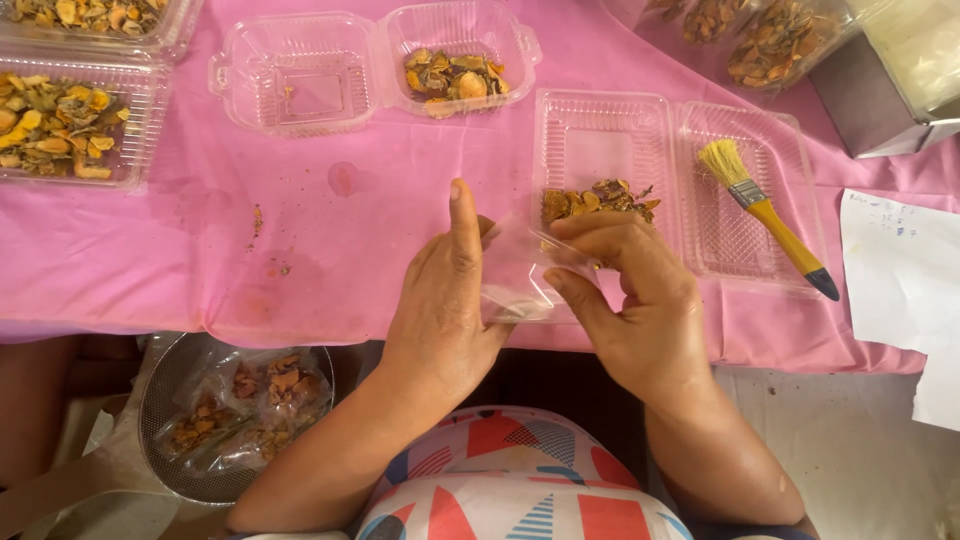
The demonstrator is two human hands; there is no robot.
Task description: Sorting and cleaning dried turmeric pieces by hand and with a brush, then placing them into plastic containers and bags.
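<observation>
Through the head camera I see my left hand (pixel 447 300) and right hand (pixel 625 300) meeting over the near edge of the pink tablecloth (pixel 330 230), both closed on a small clear plastic bag (pixel 520 275). My left fingers are wrapped narrowly around the bag's left side, thumb pointing straight up; my right thumb and fingertips (pixel 575 228) pinch its upper right edge, just touching the dried orange-brown pieces (pixel 598 198) heaped in the open clamshell tray (pixel 600 135) right behind the bag. Whether anything sits inside the bag I cannot tell. A yellow-handled brush (pixel 765 212) lies slantwise in the tray's other half. Farther back, a second open clamshell (pixel 300 70) holds a small pile of the same pieces. Filled trays (pixel 70 120) sit at the far left. Below the table edge on my left, a metal bowl (pixel 170 390) holds packed bags (pixel 250 405).
</observation>
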